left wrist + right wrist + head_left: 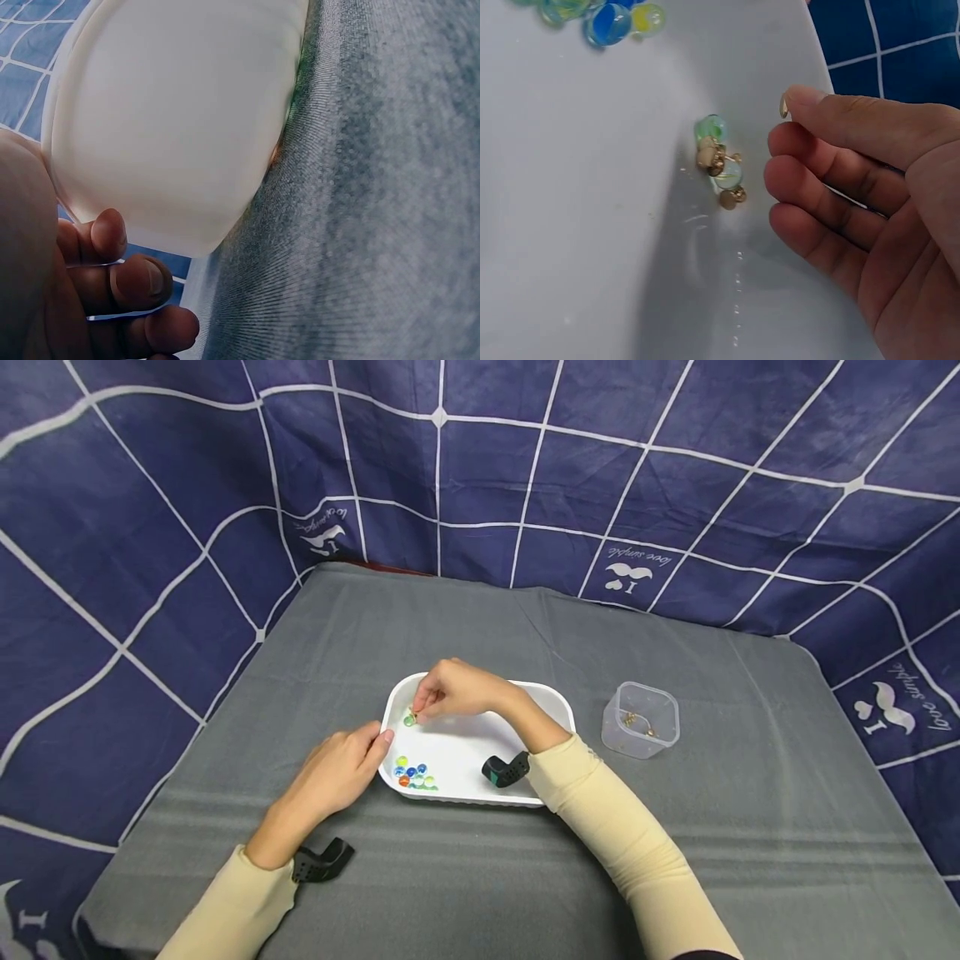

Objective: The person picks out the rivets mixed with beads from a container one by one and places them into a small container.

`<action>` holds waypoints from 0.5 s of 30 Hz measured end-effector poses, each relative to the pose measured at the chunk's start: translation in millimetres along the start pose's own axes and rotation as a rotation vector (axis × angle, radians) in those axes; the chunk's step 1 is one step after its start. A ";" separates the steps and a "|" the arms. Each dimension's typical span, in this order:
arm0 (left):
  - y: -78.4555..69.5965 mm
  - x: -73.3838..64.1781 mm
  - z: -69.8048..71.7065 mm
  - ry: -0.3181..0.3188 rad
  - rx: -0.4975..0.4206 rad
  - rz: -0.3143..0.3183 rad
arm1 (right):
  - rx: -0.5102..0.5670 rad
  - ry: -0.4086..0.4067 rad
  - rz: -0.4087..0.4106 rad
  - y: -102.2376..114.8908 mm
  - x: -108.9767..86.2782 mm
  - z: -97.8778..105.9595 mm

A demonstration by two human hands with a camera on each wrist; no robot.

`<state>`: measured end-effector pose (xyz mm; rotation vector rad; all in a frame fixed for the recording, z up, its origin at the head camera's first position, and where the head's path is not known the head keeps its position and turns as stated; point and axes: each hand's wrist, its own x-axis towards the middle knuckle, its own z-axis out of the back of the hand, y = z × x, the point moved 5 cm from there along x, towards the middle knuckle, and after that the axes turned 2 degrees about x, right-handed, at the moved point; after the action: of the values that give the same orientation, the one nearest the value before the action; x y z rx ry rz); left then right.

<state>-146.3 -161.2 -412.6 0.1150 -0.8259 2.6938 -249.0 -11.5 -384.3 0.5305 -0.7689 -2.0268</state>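
Note:
Between thumb and forefinger, my right hand [463, 687] pinches a small gold-coloured piece [784, 106] over the far left part of a white tray [468, 756]. Beside those fingertips lie two greenish glass marbles [730, 175] with several small gold pieces [707, 157] among them. My left hand [333, 774] grips the tray's left rim, its thumb on the edge and the other fingers outside the wall. Several blue, green, yellow and orange marbles [412, 772] are gathered in the tray's near left corner.
Right of the tray stands a clear plastic container [633, 746] with a few gold pieces [636, 722] inside. Grey cloth [480, 877] covers the table. Blue grid-patterned fabric [487, 468] hangs behind it and at both sides.

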 end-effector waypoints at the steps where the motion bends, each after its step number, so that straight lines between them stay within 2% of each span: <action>1: -0.1 0.1 -0.4 0.001 0.000 0.001 | 0.013 -0.001 0.002 -0.3 -1.2 0.9; 15: 2.2 0.7 -1.4 -0.003 0.009 0.000 | 0.147 0.001 -0.006 1.1 -4.8 13.4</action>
<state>-147.7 -162.0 -414.8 0.1213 -0.8145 2.6979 -254.1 -3.6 -373.5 0.6179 -0.9218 -1.9854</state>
